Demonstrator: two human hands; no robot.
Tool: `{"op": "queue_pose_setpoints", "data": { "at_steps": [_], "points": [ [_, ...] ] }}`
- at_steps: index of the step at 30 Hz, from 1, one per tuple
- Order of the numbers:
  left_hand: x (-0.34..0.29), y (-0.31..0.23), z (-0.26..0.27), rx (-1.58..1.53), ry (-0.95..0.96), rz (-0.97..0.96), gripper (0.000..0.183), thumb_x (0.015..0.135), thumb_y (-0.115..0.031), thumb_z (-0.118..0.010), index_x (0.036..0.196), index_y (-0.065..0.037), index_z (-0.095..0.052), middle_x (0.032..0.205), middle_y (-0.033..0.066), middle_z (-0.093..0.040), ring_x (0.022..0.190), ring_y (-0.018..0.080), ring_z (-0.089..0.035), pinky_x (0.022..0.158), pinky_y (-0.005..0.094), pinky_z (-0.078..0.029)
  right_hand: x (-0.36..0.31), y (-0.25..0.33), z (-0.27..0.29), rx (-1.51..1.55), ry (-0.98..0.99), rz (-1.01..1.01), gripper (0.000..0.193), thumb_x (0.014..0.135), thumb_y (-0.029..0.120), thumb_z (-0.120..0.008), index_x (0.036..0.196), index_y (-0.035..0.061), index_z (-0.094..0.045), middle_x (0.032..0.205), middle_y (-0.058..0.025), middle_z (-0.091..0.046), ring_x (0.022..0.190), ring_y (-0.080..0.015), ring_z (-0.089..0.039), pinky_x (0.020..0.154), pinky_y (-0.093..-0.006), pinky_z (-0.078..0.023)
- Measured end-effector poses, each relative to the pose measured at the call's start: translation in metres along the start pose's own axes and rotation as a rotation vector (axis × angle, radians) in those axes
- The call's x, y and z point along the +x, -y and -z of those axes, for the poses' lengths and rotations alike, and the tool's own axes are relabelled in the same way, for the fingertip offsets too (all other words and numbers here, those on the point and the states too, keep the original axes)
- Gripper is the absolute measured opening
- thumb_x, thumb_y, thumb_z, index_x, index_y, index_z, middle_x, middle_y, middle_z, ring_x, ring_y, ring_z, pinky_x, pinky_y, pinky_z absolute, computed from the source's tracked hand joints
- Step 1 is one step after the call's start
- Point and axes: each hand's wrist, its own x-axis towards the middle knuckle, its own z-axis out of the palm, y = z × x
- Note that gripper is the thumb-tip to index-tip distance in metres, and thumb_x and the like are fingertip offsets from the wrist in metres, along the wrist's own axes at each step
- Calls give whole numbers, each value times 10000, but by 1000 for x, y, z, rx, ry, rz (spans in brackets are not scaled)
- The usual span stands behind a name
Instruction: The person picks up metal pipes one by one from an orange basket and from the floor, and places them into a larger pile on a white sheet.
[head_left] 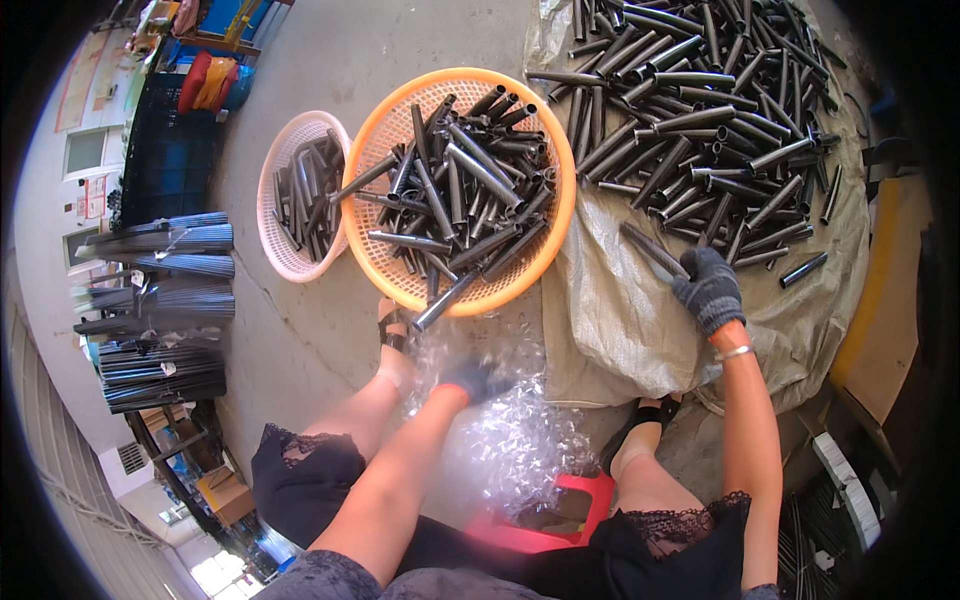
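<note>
My right hand (708,290), in a dark grey knitted glove, is closed on the near end of a dark metal tube (650,248) at the front of a large heap of similar tubes (690,120). The heap lies on a pale woven sheet (640,330). My left hand (472,382), gloved too, is smeared by motion, so its fingers cannot be made out. It is over a mass of small, shiny clear plastic pieces (520,445) between my legs. Ahead of it, an orange mesh basket (365,240) holds many dark tubes, some poking past its rim.
Left of the orange basket stands a smaller pink basket (268,215) with shorter dark tubes. A red plastic frame (598,490) is low between my knees. Bundles of long dark rods (165,375) are stacked at the left. Cardboard (885,300) stands at the right.
</note>
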Motion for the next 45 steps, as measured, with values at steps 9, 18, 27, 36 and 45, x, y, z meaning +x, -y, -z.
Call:
{"op": "queue_pose_setpoints", "data": {
  "at_steps": [9, 18, 27, 36, 45],
  "points": [
    [-35, -22, 79, -416, -350, -13, 658, 875, -450, -632, 1365, -45, -463, 1256, 194, -570, 1063, 335, -581, 952, 358, -445, -46, -23, 28, 911, -16, -463, 188, 818, 45, -668, 998, -3, -642, 776, -45, -641, 660, -118, -600, 589, -259, -494],
    [-1, -68, 105, -2487, -602, -67, 425, 823, -26, -644, 1230, -118, -566, 1248, 90, -578, 1195, 307, -511, 1052, 504, -409, -54, -17, 12, 674, -34, -302, 225, 766, 55, -690, 980, 4, -644, 826, -50, -647, 720, -133, -605, 670, -278, -508],
    [-18, -63, 71, -2229, -428, 11, 455, 850, -194, -695, 1263, -82, -539, 1282, 125, -558, 1164, 300, -525, 1008, 500, -417, -93, -17, -37, 274, 104, -234, 254, 715, 105, -699, 946, 12, -650, 895, -173, -653, 831, -280, -644, 774, -362, -514],
    [-178, -107, 143, -13, -651, -338, 432, 783, -254, -758, 1133, -30, -641, 1101, 171, -662, 1052, 262, -626, 863, 351, -502, -74, 58, 22, 1160, 486, -270, 365, 764, 44, -722, 1109, -6, -613, 921, -28, -647, 850, -110, -607, 793, -279, -511],
    [-200, -111, 161, -1380, -243, -417, 423, 890, -57, -640, 1289, -5, -510, 1066, 103, -654, 992, 201, -639, 892, 352, -520, -48, 182, 38, 693, 544, 583, 356, 806, 260, -708, 1087, 52, -638, 960, -172, -631, 842, -341, -626, 745, -400, -510]
  ]
}}
